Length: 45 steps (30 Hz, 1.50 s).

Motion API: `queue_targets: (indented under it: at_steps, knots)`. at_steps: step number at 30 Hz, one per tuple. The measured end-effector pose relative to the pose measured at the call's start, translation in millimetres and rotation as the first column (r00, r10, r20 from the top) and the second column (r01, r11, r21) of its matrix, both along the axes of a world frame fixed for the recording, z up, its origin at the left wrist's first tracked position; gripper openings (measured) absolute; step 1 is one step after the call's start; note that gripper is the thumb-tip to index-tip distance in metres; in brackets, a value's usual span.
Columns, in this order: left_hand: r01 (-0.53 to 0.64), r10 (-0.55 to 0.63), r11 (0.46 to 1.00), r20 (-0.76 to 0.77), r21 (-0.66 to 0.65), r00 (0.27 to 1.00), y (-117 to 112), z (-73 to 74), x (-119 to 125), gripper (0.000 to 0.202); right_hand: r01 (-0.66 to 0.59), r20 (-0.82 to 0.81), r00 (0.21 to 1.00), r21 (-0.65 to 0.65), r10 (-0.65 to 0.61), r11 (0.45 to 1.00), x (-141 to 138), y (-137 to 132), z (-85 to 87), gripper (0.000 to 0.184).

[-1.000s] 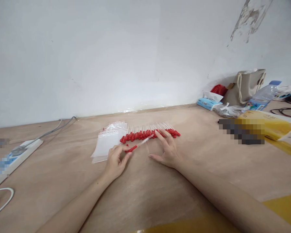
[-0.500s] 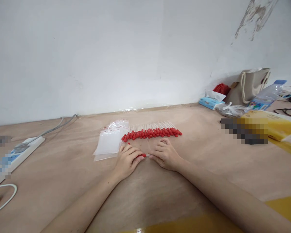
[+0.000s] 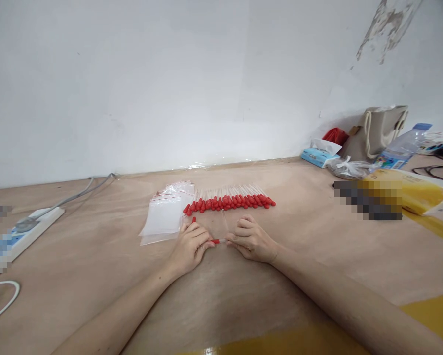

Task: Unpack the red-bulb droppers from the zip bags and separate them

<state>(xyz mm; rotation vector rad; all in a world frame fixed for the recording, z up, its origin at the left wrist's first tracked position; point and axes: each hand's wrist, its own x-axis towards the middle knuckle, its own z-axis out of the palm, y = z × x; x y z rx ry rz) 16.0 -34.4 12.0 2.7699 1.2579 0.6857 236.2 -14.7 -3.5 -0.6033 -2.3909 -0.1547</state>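
Note:
Between my hands a thin white stick with a red tip lies level, just above or on the table. My left hand pinches its red end between thumb and fingers. Another small red tip pokes up beside the left index finger. At the pale end of the stick, my right hand is closed in a pinch, its other fingers curled. Just beyond the hands runs a row of red-tipped sticks, red ends toward me. Left of them lie overlapping clear zip bags with red seal lines.
A power strip with a grey cable lies at the left. To the right are a blue tissue pack, a plastic bottle, a grey bag and a yellow packet. A white wall rises behind the table.
My hands have drawn slightly apart, and more of the stick's red end shows outside the left fingers. The camera view has shifted a little.

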Motion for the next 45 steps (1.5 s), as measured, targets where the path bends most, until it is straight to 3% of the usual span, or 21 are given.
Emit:
queue_targets:
  at_steps: [8, 12, 16, 19, 25, 30, 36, 45]
  knots:
    - [0.013, -0.012, 1.0, 0.053, -0.019, 0.999, -1, -3.5, -3, 0.025, -0.061, -0.058, 0.996, 0.014, 0.062, 0.998, 3, 2, -6.1, 0.024]
    - [-0.003, 0.019, 0.997, 0.215, -0.072, 0.976, 1, -4.9, -10, 0.026, -0.065, -0.103, 0.993, -0.014, 0.063, 0.998, 9, 5, -8.5, 0.03]
    - [-0.21, 0.189, 0.978, 0.428, 0.001, 0.884, 7, -5.2, -20, 0.023, 0.106, -0.235, 0.964, -0.105, -0.128, 0.989, 9, 6, -8.2, 0.031]
    - [-0.407, 0.336, 0.911, 0.46, 0.061, 0.822, 12, -6.2, -23, 0.027, 0.198, -0.271, 0.933, -0.169, -0.239, 0.965, 4, 8, -7.0, 0.032]
    - [-0.458, 0.413, 0.887, 0.34, 0.06, 0.845, 19, -9.5, -28, 0.021, 0.327, -0.231, 0.899, -0.214, -0.373, 0.921, -2, 13, -9.3, 0.014]
    - [-0.553, 0.536, 0.82, 0.139, 0.15, 0.833, 18, -8.2, -27, 0.016, 0.34, -0.197, 0.905, -0.199, -0.378, 0.919, -8, 16, -10.9, 0.014]
    - [-0.614, 0.595, 0.776, 0.153, 0.148, 0.789, 21, 3.2, -28, 0.023, 0.294, -0.12, 0.937, -0.235, -0.328, 0.926, -11, 10, -7.0, 0.012]
    - [-0.721, 0.721, 0.692, -0.024, -0.039, 0.693, 54, 24.7, -43, 0.027, 0.271, -0.018, 0.957, -0.286, -0.288, 0.919, -9, 5, -0.6, 0.032]
